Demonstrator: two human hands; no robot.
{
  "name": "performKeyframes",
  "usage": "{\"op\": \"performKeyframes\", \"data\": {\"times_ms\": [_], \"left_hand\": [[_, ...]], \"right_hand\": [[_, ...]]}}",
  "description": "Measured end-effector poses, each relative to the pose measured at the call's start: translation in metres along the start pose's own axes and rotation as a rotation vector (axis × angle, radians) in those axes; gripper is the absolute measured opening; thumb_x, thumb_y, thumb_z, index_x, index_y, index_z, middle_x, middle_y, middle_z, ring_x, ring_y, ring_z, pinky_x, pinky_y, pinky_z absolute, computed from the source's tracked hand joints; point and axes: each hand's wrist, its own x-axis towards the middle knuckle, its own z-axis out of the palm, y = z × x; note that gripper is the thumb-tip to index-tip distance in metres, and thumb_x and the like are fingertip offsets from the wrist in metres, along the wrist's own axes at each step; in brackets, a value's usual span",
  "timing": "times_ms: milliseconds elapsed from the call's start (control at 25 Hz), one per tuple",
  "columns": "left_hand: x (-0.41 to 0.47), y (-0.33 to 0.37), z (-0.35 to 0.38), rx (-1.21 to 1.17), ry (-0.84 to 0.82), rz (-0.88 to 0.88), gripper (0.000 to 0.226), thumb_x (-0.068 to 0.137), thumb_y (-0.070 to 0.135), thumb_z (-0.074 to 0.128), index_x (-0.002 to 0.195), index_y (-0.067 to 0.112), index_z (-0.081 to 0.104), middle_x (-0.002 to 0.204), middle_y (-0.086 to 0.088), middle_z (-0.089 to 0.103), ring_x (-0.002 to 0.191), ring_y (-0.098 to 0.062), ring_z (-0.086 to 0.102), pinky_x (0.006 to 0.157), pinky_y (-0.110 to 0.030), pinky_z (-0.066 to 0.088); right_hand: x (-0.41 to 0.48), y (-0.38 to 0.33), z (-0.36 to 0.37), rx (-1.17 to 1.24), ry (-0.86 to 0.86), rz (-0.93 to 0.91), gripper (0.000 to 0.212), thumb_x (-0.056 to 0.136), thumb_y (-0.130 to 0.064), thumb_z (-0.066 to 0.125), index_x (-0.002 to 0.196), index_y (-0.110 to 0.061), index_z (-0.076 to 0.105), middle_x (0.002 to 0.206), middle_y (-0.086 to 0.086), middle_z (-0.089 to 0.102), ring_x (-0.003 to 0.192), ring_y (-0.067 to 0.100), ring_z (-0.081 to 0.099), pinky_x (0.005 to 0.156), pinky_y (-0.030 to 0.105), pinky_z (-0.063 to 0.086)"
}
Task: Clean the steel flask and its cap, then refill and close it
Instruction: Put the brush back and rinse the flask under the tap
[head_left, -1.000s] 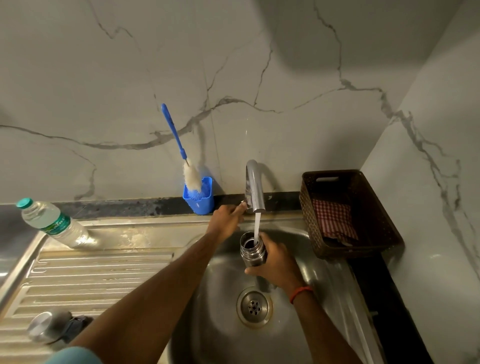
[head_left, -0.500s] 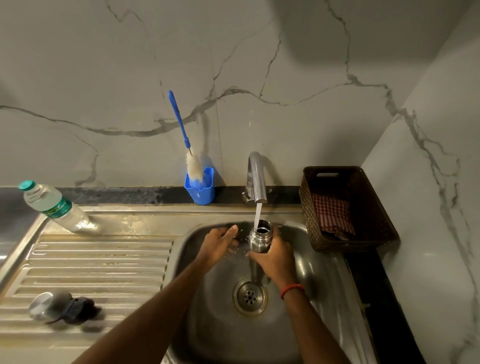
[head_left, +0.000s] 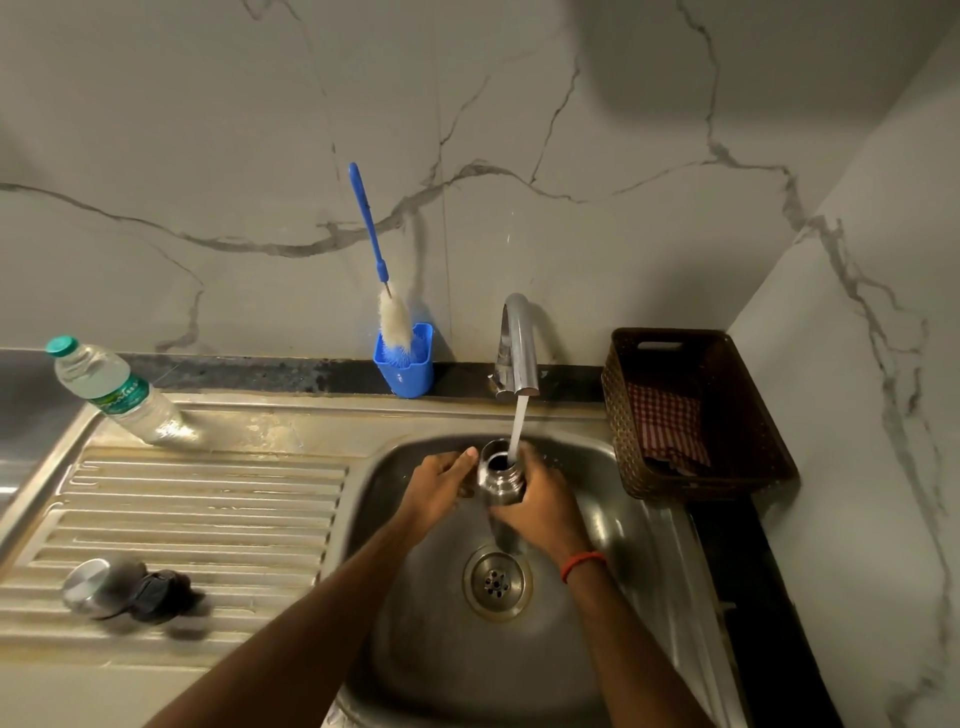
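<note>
You are early in the job, by my reading. The steel flask (head_left: 497, 474) is open, and its cap (head_left: 98, 587) lies on the draining board (head_left: 208, 519) well to the left. The cap is blurred and has a dark piece (head_left: 156, 595) touching it. Water from the tap (head_left: 517, 345) runs straight into the flask's mouth, so this looks like a first rinse rather than the refill. The bottle brush (head_left: 387, 270) stands unused in its blue holder (head_left: 405, 366) against the wall. That suggests the scrubbing, the cap's wash, the refill and the closing are all left to do.

You hold the flask upright over the sink (head_left: 602, 525), above the drain (head_left: 497, 582) and just under the spout. Your right hand (head_left: 543, 512) wraps round its body from the right, fingers curled about it. Your left hand (head_left: 441, 486) lies against its left side with the thumb up by the neck. I cannot tell whether it grips or merely steadies.

The flask is a small brushed-steel cylinder with a narrower neck and a dark, round opening. Its wet shoulder catches the light, and your hands hide its lower part.
</note>
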Motion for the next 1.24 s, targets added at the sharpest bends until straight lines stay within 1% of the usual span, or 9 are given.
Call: {"op": "performKeyframes", "data": {"times_ms": [160,440,560,680,840,920,1000,1160,1240], "left_hand": [[0.001,-0.003,-0.002,-0.024,0.003,-0.001,0.034,0.103,0.047,0.049,0.105,0.022,0.072,0.093,0.001,0.077,0.089,-0.016,0.073,0.077,-0.034,0.055],[0.003,-0.001,0.003,-0.066,-0.054,-0.016,0.035,0.104,0.046,0.046,0.104,0.023,0.071,0.097,0.003,0.076,0.095,-0.017,0.072,0.085,-0.039,0.056],[-0.001,0.0,0.007,-0.113,-0.124,-0.052,0.04,0.103,0.056,0.041,0.109,0.029,0.07,0.101,0.006,0.077,0.1,-0.014,0.071,0.091,-0.042,0.054],[-0.014,-0.001,0.012,-0.186,-0.241,-0.109,0.039,0.101,0.06,0.041,0.121,0.035,0.063,0.115,-0.003,0.07,0.106,-0.022,0.067,0.086,-0.039,0.056],[-0.019,-0.01,0.022,-0.25,-0.337,-0.162,0.054,0.095,0.062,0.051,0.146,0.049,0.037,0.127,-0.006,0.061,0.114,-0.028,0.062,0.085,-0.042,0.056],[-0.018,-0.013,0.027,-0.28,-0.32,-0.216,0.051,0.099,0.047,0.052,0.148,0.043,0.037,0.124,-0.009,0.061,0.112,-0.029,0.062,0.086,-0.044,0.055],[-0.018,-0.015,0.033,-0.292,-0.292,-0.267,0.054,0.1,0.046,0.052,0.15,0.038,0.035,0.121,-0.011,0.063,0.108,-0.028,0.065,0.087,-0.044,0.055],[-0.005,-0.02,0.039,-0.276,-0.276,-0.255,0.069,0.098,0.053,0.052,0.151,0.063,0.009,0.131,-0.007,0.055,0.111,-0.029,0.065,0.09,-0.048,0.058],[-0.002,-0.017,0.04,-0.36,-0.292,-0.27,0.064,0.096,0.054,0.056,0.148,0.064,0.019,0.135,-0.01,0.052,0.114,-0.033,0.064,0.092,-0.053,0.058]], "right_hand": [[0.003,-0.001,0.0,0.043,0.017,0.023,0.086,0.065,-0.026,0.091,0.138,-0.028,0.047,0.123,-0.007,0.066,0.114,0.012,0.061,0.095,0.029,0.05],[0.018,0.0,-0.011,0.097,-0.174,-0.009,0.088,0.06,-0.018,0.093,0.136,-0.025,0.048,0.127,-0.006,0.063,0.118,0.015,0.059,0.102,0.039,0.049],[0.017,0.007,-0.015,0.254,-0.146,0.046,0.081,0.063,-0.01,0.091,0.129,-0.032,0.05,0.12,-0.008,0.066,0.112,0.013,0.063,0.093,0.031,0.052],[0.022,0.013,-0.015,0.45,-0.143,0.067,0.069,0.076,-0.005,0.083,0.127,-0.034,0.046,0.117,-0.005,0.068,0.103,0.009,0.068,0.085,0.023,0.056],[0.036,0.008,-0.008,0.436,-0.287,0.196,0.054,0.094,-0.03,0.068,0.132,-0.032,0.03,0.12,-0.003,0.061,0.104,0.016,0.064,0.075,0.019,0.048],[0.046,0.009,0.0,0.36,-0.324,0.258,0.06,0.095,-0.042,0.063,0.141,-0.032,0.026,0.12,-0.003,0.06,0.099,0.014,0.062,0.08,0.026,0.049],[0.056,0.012,0.011,0.336,-0.297,0.314,0.069,0.093,-0.053,0.061,0.148,-0.03,0.025,0.121,-0.001,0.063,0.097,0.015,0.064,0.088,0.037,0.054],[0.056,0.013,0.015,0.411,-0.286,0.488,0.052,0.093,-0.061,0.056,0.136,-0.038,0.038,0.112,0.006,0.064,0.095,0.024,0.066,0.068,0.034,0.054],[0.054,0.023,0.019,0.521,-0.315,0.504,0.045,0.095,-0.055,0.057,0.133,-0.031,0.051,0.115,0.009,0.066,0.101,0.028,0.067,0.074,0.037,0.057]]}}
